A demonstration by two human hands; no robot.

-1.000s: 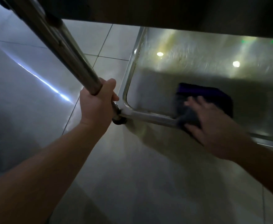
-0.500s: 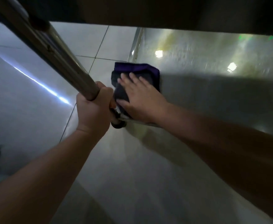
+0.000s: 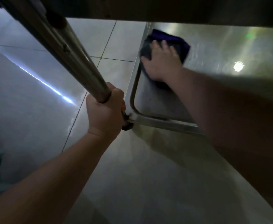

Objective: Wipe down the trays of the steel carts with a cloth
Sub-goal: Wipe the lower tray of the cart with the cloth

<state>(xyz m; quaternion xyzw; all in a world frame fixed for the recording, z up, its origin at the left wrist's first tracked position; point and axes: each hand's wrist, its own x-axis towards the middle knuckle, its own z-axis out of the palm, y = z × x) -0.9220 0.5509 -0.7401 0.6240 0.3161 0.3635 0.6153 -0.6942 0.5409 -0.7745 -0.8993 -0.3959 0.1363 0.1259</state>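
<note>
The lower steel tray (image 3: pixel 150 101) of the cart fills the right half, its rounded near-left corner by the cart leg. A dark purple cloth (image 3: pixel 181 42) lies on the tray along its left edge. My right hand (image 3: pixel 162 62) lies flat on the cloth with fingers spread, pressing it onto the steel. My left hand (image 3: pixel 104 113) grips the slanted steel cart post (image 3: pixel 68 50) just above the tray corner. The tray's far part is hidden under the dark upper shelf (image 3: pixel 165 8).
Pale floor tiles (image 3: pixel 119 39) show left of the tray, with a bright streak of reflected light (image 3: pixel 51 87). A small dark caster (image 3: pixel 127 126) sits below my left hand. Ceiling lights reflect in the tray.
My right hand has slid the cloth from the tray's near-left corner farther away along the left edge. One second ago it was out to the right on the front rim. My left hand stays on the post.
</note>
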